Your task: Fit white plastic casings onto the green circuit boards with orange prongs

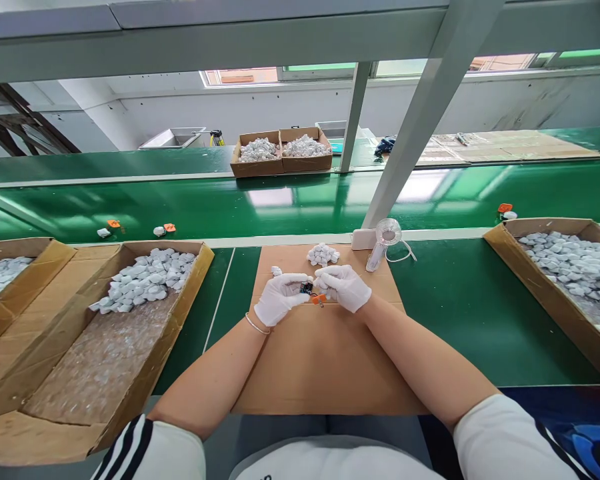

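Both hands wear white gloves and meet over a brown cardboard sheet (325,360). My left hand (281,297) is closed on a small black part (307,288). My right hand (344,287) is pinched beside it, with a small white piece (320,283) at its fingertips. An orange piece (319,299) hangs just below and between the hands. Behind them lies a small pile of white pieces (323,255), and one white piece (277,271) rests near my left hand. A clear roll-shaped object (389,232) stands behind my right hand.
Cardboard boxes of white pieces stand at the left (207,257), far left (63,257) and right (500,240). Two more boxes (257,167) sit beyond the green conveyor (195,207). A slanted grey post (410,133) rises behind the work spot.
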